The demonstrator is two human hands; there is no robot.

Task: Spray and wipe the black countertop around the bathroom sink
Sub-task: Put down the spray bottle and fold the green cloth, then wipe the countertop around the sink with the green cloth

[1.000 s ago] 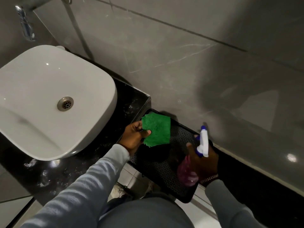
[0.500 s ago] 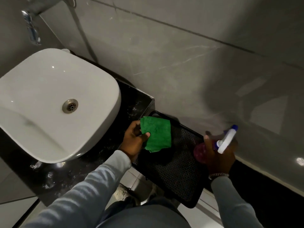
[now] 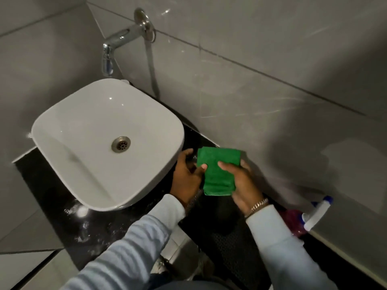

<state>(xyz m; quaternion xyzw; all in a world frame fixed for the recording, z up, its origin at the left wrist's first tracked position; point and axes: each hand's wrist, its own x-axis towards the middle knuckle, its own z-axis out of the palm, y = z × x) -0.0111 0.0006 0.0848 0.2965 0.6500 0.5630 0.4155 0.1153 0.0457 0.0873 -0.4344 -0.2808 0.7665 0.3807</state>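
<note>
Countertop (image 3: 52, 197) is black and glossy, speckled with pale wet spots and streaks along its near edge, and it catches a bright glare right below the basin. It runs under and around the white sink (image 3: 88, 130), showing at the front, at the left corner and in a narrow strip at the right side by the wall.

Nearest the camera are two light striped sleeves (image 3: 134, 243). Just past them both hands meet at the countertop's right end. Left hand (image 3: 185, 174) has its thumb pressed on the left edge of the green cloth (image 3: 217, 172), fingers curled behind it. Right hand (image 3: 240, 181), with a chain bracelet (image 3: 256, 207) on the wrist, pinches the cloth's right side, thumb on top. So the cloth is held between both hands, folded into a neat rectangle, fuzzy looking, clear of the surface as far as I can tell.

Below the hands there's a black mesh bin (image 3: 230, 243) on the floor side. Off to the right, a spray bottle (image 3: 314, 214) with a white and blue head and pinkish body sits against the base of the wall, well apart from either hand.

Further back, the sink is a rounded square bowl with a metal drain (image 3: 121, 144) in the middle. Above it a chrome tap (image 3: 117, 42) sticks out of grey marble-look wall tiles (image 3: 251, 59).
</note>
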